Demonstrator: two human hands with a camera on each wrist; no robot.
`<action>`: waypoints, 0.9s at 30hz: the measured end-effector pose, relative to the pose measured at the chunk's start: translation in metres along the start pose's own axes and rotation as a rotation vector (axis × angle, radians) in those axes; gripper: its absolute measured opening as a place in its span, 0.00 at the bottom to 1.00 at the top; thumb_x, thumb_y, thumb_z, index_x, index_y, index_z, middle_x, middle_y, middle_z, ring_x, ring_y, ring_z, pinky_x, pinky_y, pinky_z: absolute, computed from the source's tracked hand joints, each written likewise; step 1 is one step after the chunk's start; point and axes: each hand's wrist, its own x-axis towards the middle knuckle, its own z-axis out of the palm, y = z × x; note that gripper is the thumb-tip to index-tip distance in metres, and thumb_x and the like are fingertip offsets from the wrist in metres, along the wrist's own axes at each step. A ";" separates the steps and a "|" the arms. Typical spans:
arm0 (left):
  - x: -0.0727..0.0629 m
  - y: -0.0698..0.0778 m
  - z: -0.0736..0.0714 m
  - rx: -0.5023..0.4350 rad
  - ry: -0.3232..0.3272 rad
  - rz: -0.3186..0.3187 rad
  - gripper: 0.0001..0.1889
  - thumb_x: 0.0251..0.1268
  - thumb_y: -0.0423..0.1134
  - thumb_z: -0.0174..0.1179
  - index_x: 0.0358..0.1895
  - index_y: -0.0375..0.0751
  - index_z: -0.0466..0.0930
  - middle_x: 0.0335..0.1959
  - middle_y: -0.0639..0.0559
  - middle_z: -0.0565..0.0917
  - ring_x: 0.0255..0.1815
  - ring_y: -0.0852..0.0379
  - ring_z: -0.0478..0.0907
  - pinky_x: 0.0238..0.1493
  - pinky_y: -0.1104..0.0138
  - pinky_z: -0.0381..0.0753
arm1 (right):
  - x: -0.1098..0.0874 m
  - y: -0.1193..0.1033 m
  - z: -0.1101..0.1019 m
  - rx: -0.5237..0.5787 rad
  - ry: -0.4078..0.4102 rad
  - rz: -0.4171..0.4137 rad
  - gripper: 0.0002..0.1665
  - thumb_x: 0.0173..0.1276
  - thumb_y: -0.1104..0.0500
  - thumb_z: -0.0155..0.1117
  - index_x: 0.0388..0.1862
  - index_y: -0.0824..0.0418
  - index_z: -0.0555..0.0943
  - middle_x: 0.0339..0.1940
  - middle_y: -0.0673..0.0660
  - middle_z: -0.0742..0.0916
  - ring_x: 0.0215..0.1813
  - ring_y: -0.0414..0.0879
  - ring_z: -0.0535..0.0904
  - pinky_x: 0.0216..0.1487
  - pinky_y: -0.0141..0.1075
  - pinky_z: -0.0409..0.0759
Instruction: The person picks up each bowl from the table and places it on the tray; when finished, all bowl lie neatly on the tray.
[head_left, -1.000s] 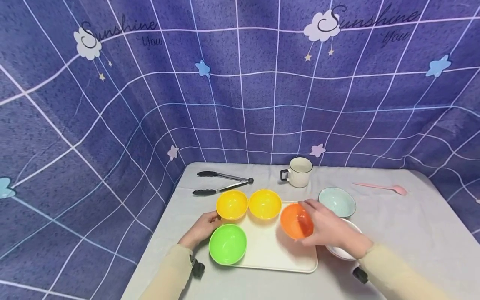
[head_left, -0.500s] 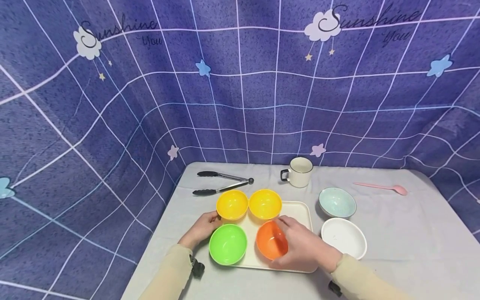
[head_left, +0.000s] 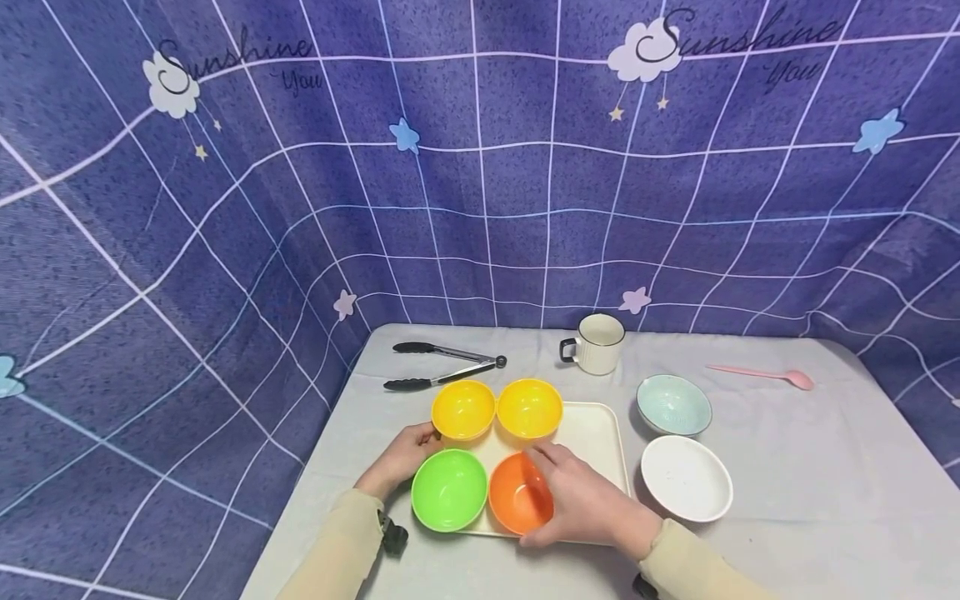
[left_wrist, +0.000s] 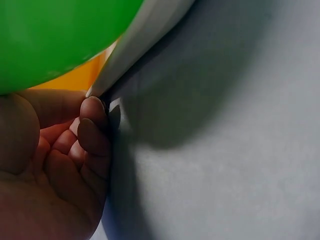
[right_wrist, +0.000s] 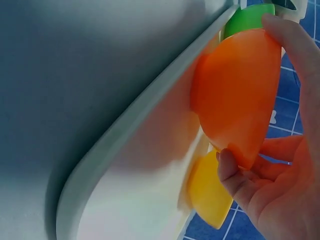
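My right hand (head_left: 588, 504) grips an orange bowl (head_left: 516, 492) by its rim, thumb on the near side and fingers on the far side. In the right wrist view the orange bowl (right_wrist: 235, 95) is upright over the cream tray (right_wrist: 135, 185). Left of it stands a green bowl (head_left: 450, 490), rim against rim in the head view. Two yellow bowls (head_left: 463, 409) sit side by side along the tray's back. My left hand (head_left: 405, 457) pinches the left edge of the tray (left_wrist: 132, 45), with the green bowl (left_wrist: 55, 40) close above the fingers.
Right of the tray are a white bowl (head_left: 686, 479) and a pale blue bowl (head_left: 673, 405). Behind it lie black-tipped tongs (head_left: 450, 367) and a cream mug (head_left: 600, 346). A pink spoon (head_left: 765, 373) rests at the back right. A purple curtain (head_left: 480, 183) hangs behind the table.
My right hand has carried the orange bowl left and toward the front, up beside the green bowl. The green bowl has shifted slightly left. My left hand has stayed at the tray's edge.
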 end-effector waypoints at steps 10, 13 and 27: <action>-0.001 0.002 0.001 0.004 0.000 0.001 0.09 0.74 0.34 0.59 0.50 0.43 0.85 0.30 0.49 0.78 0.36 0.52 0.74 0.43 0.59 0.74 | -0.006 0.002 0.000 0.029 0.046 -0.005 0.77 0.39 0.23 0.82 0.79 0.66 0.65 0.74 0.63 0.72 0.72 0.55 0.71 0.71 0.50 0.70; 0.000 0.001 0.001 0.009 0.000 -0.003 0.11 0.73 0.34 0.59 0.53 0.43 0.85 0.32 0.49 0.79 0.38 0.51 0.75 0.45 0.59 0.73 | -0.012 0.005 -0.006 0.045 0.075 0.031 0.78 0.38 0.22 0.81 0.80 0.63 0.65 0.75 0.61 0.72 0.74 0.55 0.70 0.71 0.51 0.70; 0.002 -0.002 0.001 0.033 0.000 -0.004 0.15 0.74 0.36 0.59 0.60 0.45 0.85 0.42 0.53 0.86 0.47 0.52 0.77 0.60 0.45 0.72 | -0.093 0.078 -0.052 -0.147 0.467 0.120 0.70 0.40 0.26 0.84 0.70 0.71 0.73 0.64 0.69 0.79 0.63 0.66 0.75 0.62 0.62 0.73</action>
